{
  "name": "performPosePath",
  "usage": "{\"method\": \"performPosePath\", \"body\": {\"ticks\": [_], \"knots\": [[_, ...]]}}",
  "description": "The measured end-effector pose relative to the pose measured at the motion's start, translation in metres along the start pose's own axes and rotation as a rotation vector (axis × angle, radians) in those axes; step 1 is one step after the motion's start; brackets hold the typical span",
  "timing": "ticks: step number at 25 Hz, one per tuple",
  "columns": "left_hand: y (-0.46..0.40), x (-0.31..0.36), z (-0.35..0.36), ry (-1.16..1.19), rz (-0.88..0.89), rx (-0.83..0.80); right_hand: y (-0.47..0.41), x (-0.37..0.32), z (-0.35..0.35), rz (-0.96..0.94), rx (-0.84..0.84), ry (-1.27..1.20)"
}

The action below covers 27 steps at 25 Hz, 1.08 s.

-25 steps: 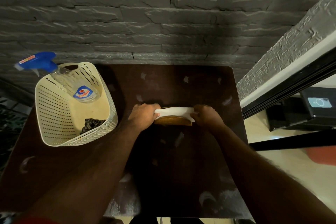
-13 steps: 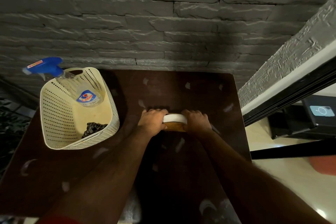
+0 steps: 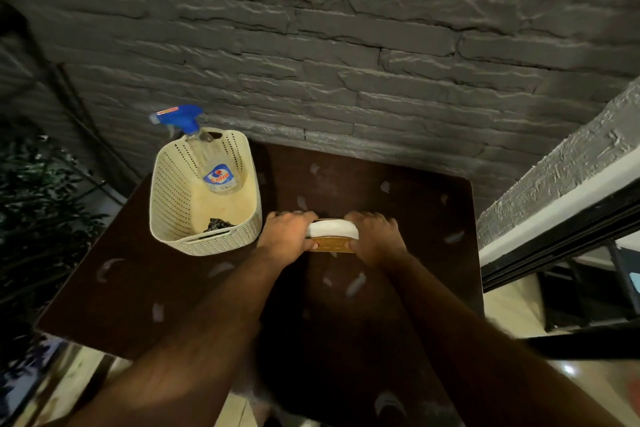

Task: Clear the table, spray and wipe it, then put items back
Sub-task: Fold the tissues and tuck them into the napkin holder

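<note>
1. Since a second ago, the hands had drawn closer together on the holder [image 3: 331, 243].
2. Left hand [image 3: 286, 235] and right hand [image 3: 374, 238] gripped its ends, fingers curled.
3. Basket [image 3: 221, 242] with sprayer [image 3: 217, 170] sat left of the left hand, on the table [image 3: 415, 218].

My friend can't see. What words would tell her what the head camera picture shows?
Two hands, left and right, grip the ends of a white-topped wooden holder on a dark table by a grey brick wall. Left of them a cream basket holds a spray bottle and a dark cloth.
</note>
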State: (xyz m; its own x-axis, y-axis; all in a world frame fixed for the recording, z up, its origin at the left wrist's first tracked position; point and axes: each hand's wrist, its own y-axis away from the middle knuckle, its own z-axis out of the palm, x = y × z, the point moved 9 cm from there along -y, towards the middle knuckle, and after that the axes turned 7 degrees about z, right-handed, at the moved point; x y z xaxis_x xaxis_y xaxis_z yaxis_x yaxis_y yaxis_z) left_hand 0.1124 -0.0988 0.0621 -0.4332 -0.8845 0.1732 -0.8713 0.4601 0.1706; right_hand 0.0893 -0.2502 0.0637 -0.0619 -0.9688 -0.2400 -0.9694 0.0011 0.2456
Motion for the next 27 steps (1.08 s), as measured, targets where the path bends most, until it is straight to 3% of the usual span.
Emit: {"method": "performPosePath", "body": {"ticks": [7,12,23,27], "knots": [[0.073,-0.049,-0.019,0.059,-0.082,0.051,0.025,-0.081,0.000,-0.138,0.030,0.031],[0.162,-0.113,-0.017,0.113,-0.201,0.070,0.053,-0.175,0.030,-0.281,-0.052,0.112],[0.511,-0.296,0.038,0.234,-0.614,0.095,0.219,-0.480,0.182,-0.744,-0.137,0.193],[0.628,-0.329,0.067,0.257,-0.782,0.114,0.282,-0.566,0.248,-0.889,-0.217,0.211]]}}
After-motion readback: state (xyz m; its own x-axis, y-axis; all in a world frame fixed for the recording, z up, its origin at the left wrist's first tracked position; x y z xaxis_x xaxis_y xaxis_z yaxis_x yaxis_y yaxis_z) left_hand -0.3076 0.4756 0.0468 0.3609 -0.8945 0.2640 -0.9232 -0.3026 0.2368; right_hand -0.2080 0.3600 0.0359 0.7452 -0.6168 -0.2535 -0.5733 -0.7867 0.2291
